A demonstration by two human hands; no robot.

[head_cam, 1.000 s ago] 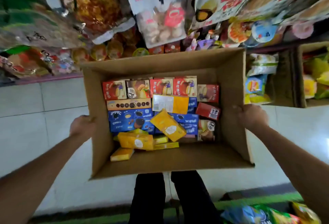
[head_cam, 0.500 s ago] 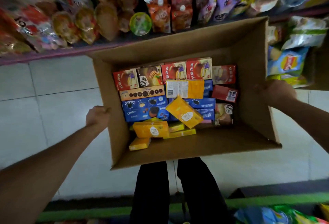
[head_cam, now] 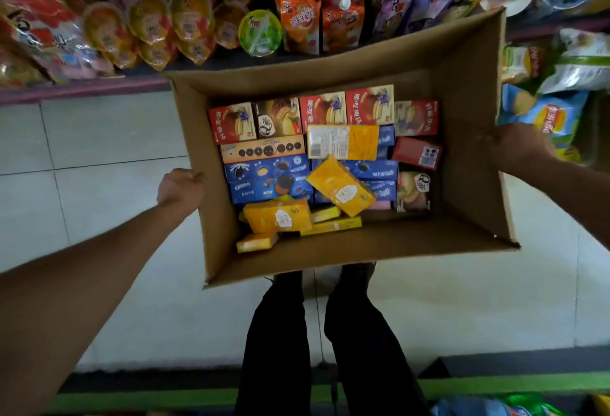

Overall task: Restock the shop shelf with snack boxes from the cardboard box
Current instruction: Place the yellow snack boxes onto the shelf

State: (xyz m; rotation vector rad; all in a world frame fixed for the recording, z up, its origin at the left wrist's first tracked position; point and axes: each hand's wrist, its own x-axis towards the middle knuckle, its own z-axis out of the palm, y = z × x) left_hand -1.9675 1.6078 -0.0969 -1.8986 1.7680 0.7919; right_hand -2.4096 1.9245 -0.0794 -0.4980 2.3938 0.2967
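Left hand [head_cam: 180,189]: grip closed on cardboard box [head_cam: 468,138] wall, 9 o'clock.
Right hand [head_cam: 518,148]: grip closed on wall, 3 o'clock.
Snack boxes [head_cam: 269,181]: inside.

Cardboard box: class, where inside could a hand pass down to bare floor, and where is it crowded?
Free: the strip along the near wall of the cardboard box, below the yellow boxes, and the right side beside the red box. Crowded: the far and middle rows, including the Oreo packs.
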